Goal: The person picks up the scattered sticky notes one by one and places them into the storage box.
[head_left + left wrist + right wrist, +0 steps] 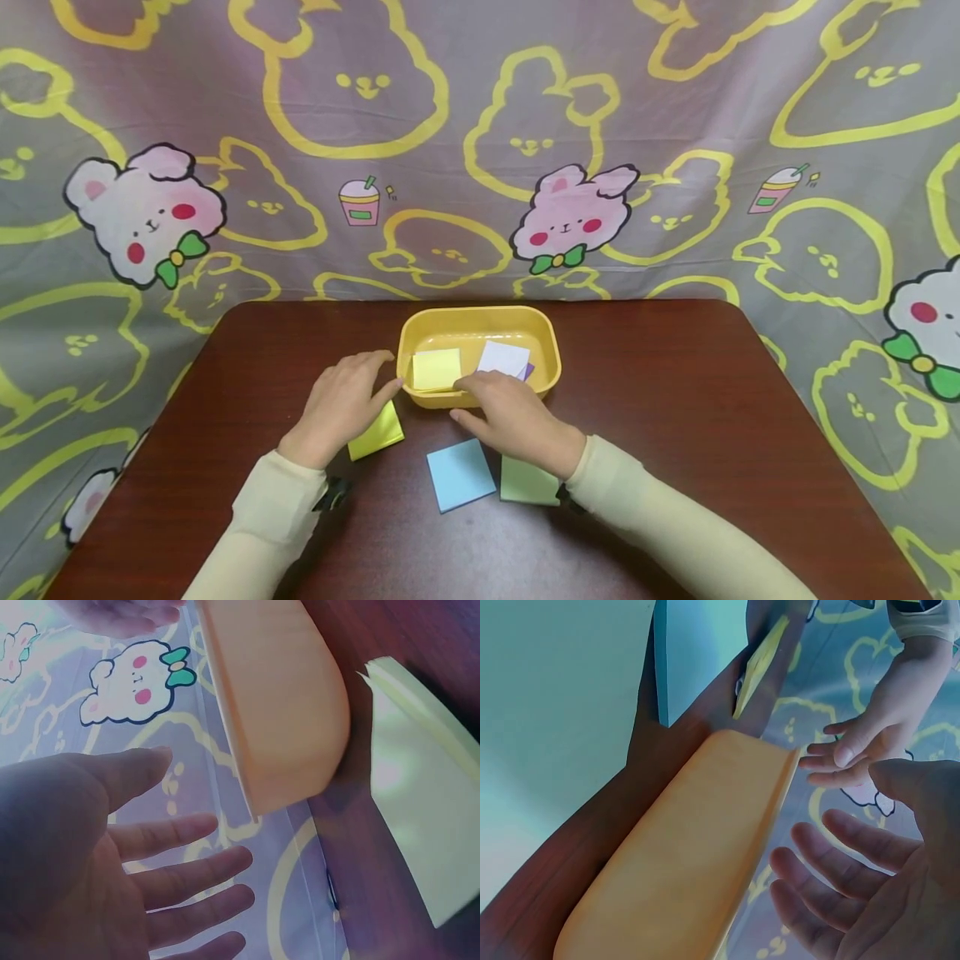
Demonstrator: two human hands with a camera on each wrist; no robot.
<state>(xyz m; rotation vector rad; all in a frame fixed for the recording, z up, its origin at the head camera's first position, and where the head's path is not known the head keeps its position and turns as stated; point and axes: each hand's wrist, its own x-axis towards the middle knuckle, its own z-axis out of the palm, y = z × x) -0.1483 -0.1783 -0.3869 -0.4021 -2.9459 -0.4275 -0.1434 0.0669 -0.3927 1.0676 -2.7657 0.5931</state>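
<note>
A yellow plastic tub stands at the table's far side, holding a pale yellow sticky note pad and a white one with purple showing beneath. At its left end, my left hand has its fingers extended and holds nothing. My right hand hovers by the front rim, its fingers loosely bent and nothing between them in the right wrist view. Below the left hand lies a bright yellow pad, partly covered. A blue pad and a green pad, partly hidden by the right wrist, lie nearer.
The dark brown wooden table has rounded far corners. Behind and beside it hangs a grey curtain printed with yellow outlines and cartoon animals. Both forearms wear light sleeves, with a dark wrist device under the left one.
</note>
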